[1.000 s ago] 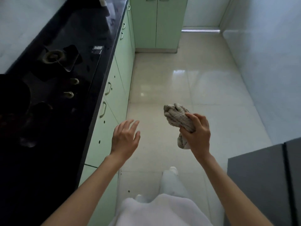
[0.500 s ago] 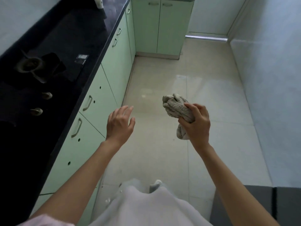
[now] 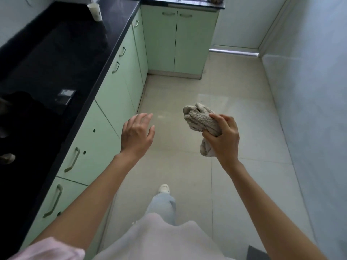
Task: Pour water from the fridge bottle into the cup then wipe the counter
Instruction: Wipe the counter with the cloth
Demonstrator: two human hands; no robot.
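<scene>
My right hand grips a bunched beige cloth above the tiled floor, the cloth sticking out above and below my fist. My left hand hovers open beside the cabinets, fingers spread, holding nothing. A white paper cup stands upright at the far end of the black counter, well ahead of both hands. No bottle is in view.
Pale green cabinets with metal handles run under the counter on the left and across the far end. A dark hob with knobs sits at the near left. A wall closes the right side. Tiled floor lies between.
I have walked forward along the counter; the hob has slid back to the left edge and the cup has come into view. Both hands keep the same pose, the cloth still held.
</scene>
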